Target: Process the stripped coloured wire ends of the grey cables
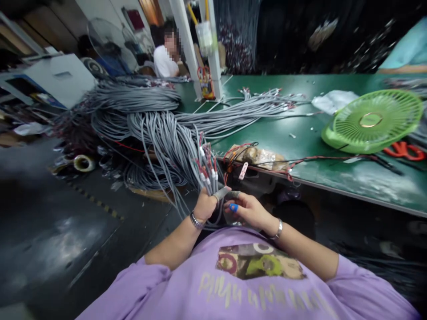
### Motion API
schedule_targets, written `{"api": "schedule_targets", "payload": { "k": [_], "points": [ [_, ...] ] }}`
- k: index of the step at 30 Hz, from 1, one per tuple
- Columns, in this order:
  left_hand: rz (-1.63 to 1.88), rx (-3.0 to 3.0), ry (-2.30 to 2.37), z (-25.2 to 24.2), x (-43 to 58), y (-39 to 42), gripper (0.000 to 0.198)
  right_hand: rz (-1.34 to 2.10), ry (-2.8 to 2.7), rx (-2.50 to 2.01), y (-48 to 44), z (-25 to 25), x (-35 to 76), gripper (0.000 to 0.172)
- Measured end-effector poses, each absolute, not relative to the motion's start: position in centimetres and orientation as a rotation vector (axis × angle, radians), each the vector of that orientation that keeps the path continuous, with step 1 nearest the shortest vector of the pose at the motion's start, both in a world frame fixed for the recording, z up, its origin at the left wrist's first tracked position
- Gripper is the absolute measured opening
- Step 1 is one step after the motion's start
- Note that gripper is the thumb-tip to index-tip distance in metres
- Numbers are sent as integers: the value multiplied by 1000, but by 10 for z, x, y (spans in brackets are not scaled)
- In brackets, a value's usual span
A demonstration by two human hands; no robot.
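Note:
My left hand [205, 205] is closed round a bunch of grey cables [210, 181] just off the table's front edge. Their ends point up, with white sleeves and thin red and brown wires showing. Close beside it on the right, my right hand [251, 211] has its fingers curled in a pinch by the bunch, with coverings on some fingertips, one of them blue. What those fingers hold, if anything, is too small to make out. Long grey cables [167, 138] drape over the table's left end towards my left hand.
On the green table [247, 133] lie more cables [247, 109], a taped block with wires [263, 158], a green fan [372, 120] and red-handled scissors [405, 151]. A white post [187, 44] rises at the back. Coworkers sit beyond. Coiled cables [153, 175] lie below left.

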State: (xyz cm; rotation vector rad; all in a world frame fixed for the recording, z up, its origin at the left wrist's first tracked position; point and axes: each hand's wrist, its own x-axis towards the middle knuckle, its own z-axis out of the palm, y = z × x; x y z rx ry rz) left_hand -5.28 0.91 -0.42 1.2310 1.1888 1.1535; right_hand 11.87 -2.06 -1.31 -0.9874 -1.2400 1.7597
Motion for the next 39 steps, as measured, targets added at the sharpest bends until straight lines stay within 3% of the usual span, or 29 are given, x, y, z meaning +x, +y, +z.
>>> {"api": "schedule_targets", "payload": {
  "k": [4, 8, 13, 19, 27, 39],
  "points": [
    [1061, 1088, 1164, 5, -51, 9, 34, 1573, -1238, -1090, -10, -7, 138, 36],
    [1045, 1103, 1159, 17, -44, 6, 36, 1462, -1170, -1128, -3, 2, 144, 37],
    [922, 1224, 1096, 16, -35, 3, 32, 1645, -1029, -991, 0, 1, 129, 43],
    [897, 1247, 1058, 4, -37, 1, 32, 1554, -906, -1046, -3, -9, 120, 39],
    [1018, 1201, 1093, -6, -35, 3, 38, 1688, -714, -1036, -5, -13, 124, 41],
    [967, 1139, 1123, -9, -34, 6, 34, 1539, -781, -1019, 4, -13, 118, 36]
  ]
}}
